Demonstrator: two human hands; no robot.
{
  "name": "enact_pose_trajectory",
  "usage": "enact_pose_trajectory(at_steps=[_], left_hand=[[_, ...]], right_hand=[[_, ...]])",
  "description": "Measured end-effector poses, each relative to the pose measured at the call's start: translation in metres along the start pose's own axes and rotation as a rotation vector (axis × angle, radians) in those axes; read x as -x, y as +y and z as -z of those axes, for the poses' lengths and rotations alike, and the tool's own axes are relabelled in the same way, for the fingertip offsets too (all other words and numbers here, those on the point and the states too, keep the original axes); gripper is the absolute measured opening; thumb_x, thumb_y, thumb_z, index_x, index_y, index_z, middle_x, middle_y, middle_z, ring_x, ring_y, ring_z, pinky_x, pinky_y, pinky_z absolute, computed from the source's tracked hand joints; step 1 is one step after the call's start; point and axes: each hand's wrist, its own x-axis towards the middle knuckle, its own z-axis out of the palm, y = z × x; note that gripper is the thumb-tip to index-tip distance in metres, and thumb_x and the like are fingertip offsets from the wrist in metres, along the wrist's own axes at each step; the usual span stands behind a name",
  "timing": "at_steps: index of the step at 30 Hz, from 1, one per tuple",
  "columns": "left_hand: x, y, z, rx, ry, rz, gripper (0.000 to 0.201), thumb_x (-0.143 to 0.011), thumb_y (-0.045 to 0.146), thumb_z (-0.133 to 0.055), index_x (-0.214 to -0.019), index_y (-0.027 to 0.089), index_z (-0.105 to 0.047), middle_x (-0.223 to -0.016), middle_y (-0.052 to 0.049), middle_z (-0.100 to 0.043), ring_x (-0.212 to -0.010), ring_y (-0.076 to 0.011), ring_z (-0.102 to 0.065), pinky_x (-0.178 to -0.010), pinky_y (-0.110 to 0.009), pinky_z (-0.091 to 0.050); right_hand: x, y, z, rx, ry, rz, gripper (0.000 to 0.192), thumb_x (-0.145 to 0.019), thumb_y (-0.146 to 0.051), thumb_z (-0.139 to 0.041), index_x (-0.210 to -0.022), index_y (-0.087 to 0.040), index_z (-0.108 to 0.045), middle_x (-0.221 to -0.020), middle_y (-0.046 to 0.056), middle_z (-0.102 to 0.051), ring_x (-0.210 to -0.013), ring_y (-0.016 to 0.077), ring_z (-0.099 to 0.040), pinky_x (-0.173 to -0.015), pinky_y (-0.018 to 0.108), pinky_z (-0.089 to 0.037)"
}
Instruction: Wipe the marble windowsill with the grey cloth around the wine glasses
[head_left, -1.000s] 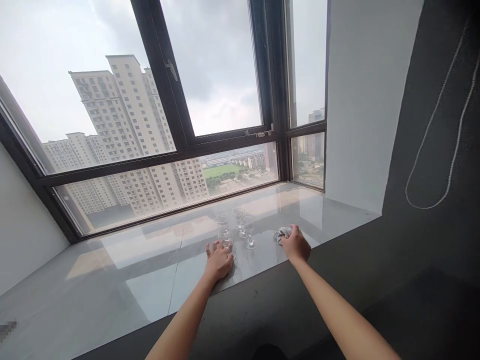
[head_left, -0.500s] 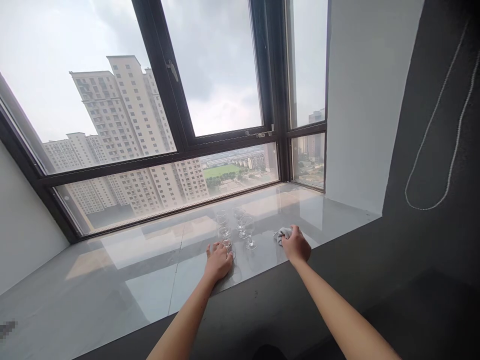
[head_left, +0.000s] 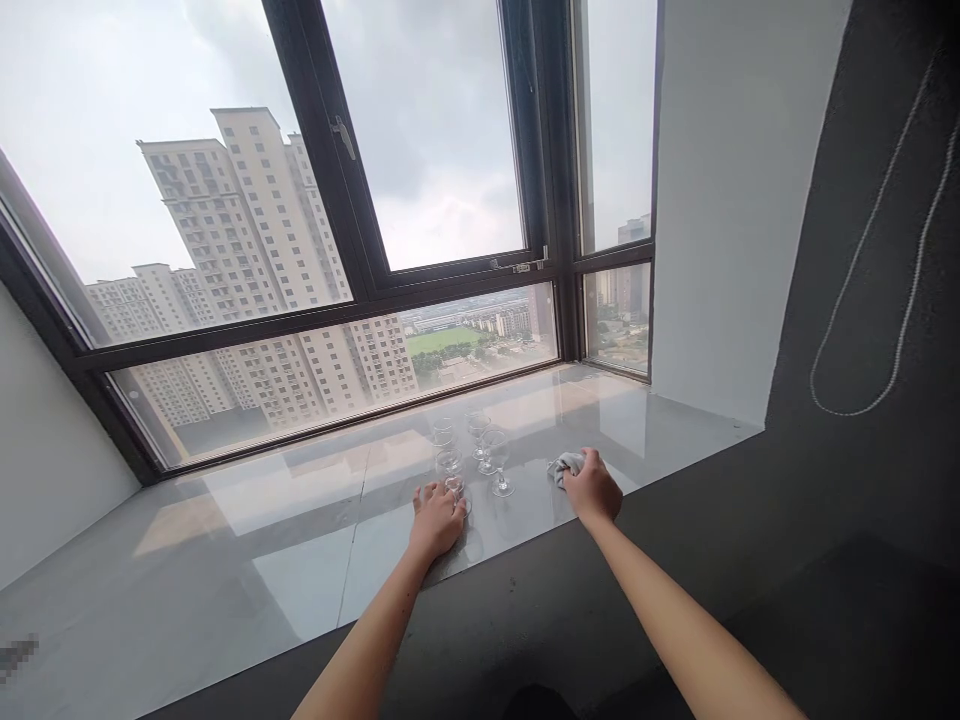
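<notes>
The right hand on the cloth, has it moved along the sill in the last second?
No. The right hand rests on the grey cloth at the same spot relative to the stemmed glasses and the sill's front edge.

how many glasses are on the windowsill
4 clear stemmed glasses on the glossy grey windowsill: nearest glass by the left hand, right glass, back-left glass, back-right glass. Glass overlaps; another may be hidden.

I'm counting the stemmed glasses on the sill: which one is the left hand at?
The nearest wine glass, right at the left hand's fingertips. The other glasses stand farther back toward the window, untouched.
</notes>
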Motion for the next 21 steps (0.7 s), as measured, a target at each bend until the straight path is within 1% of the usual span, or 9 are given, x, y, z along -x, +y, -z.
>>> enact_pose_trajectory(at_steps=[3,6,11,15,18,21], left_hand=[[-0.0001,0.0,0.0006,0.009,0.0,0.004,0.051,-0.093,0.044,-0.024,-0.139,0.033,-0.043,-0.146,-0.004,-0.04,-0.135,-0.0276,-0.027,-0.112,-0.054,-0.005],[0.0001,0.0003,0.0015,0.02,0.017,0.012,0.05,-0.092,0.045,-0.026,-0.136,0.033,-0.048,-0.146,-0.004,-0.04,-0.134,-0.0282,-0.027,-0.112,-0.053,-0.006],[0.0019,0.001,0.002,0.033,0.064,0.027,0.047,-0.091,0.048,-0.031,-0.127,0.032,-0.057,-0.141,-0.005,-0.044,-0.129,-0.029,-0.032,-0.111,-0.051,-0.01],[0.0031,0.0013,0.0013,0.031,0.098,0.035,0.046,-0.091,0.048,-0.033,-0.124,0.031,-0.058,-0.137,-0.006,-0.047,-0.128,-0.0286,-0.034,-0.111,-0.049,-0.012],[0.0028,0.0013,0.0015,0.03,0.099,0.045,0.047,-0.09,0.048,-0.034,-0.127,0.029,-0.056,-0.141,-0.008,-0.043,-0.13,-0.0286,-0.032,-0.112,-0.049,-0.012],[0.002,0.0009,0.0019,0.035,0.067,0.025,0.049,-0.091,0.048,-0.032,-0.129,0.028,-0.053,-0.147,-0.008,-0.037,-0.135,-0.0281,-0.027,-0.112,-0.05,-0.009]], right_hand=[[0.0002,0.0004,0.0008,-0.006,-0.013,0.004,0.043,-0.086,-0.04,-0.046,-0.125,-0.023,-0.046,-0.117,0.009,-0.061,-0.088,0.0204,-0.062,-0.064,0.027,-0.04],[0.0001,0.0009,0.0012,-0.009,-0.025,0.003,0.043,-0.086,-0.04,-0.045,-0.126,-0.023,-0.046,-0.118,0.009,-0.06,-0.088,0.0202,-0.062,-0.063,0.027,-0.04],[-0.0005,0.0017,0.0003,-0.006,-0.024,0.001,0.043,-0.087,-0.042,-0.044,-0.125,-0.023,-0.047,-0.115,0.009,-0.062,-0.085,0.0203,-0.062,-0.06,0.027,-0.039],[-0.0003,0.0013,0.0007,-0.002,-0.03,0.01,0.042,-0.087,-0.041,-0.044,-0.124,-0.023,-0.047,-0.114,0.009,-0.062,-0.085,0.0204,-0.062,-0.06,0.027,-0.04],[0.0003,-0.0001,0.0023,0.0,-0.035,0.004,0.041,-0.087,-0.04,-0.044,-0.124,-0.023,-0.048,-0.115,0.01,-0.061,-0.086,0.0205,-0.062,-0.062,0.028,-0.04],[0.0009,-0.0018,0.0042,0.006,-0.034,-0.01,0.041,-0.087,-0.041,-0.045,-0.123,-0.022,-0.048,-0.115,0.009,-0.061,-0.087,0.0207,-0.062,-0.064,0.028,-0.041]])
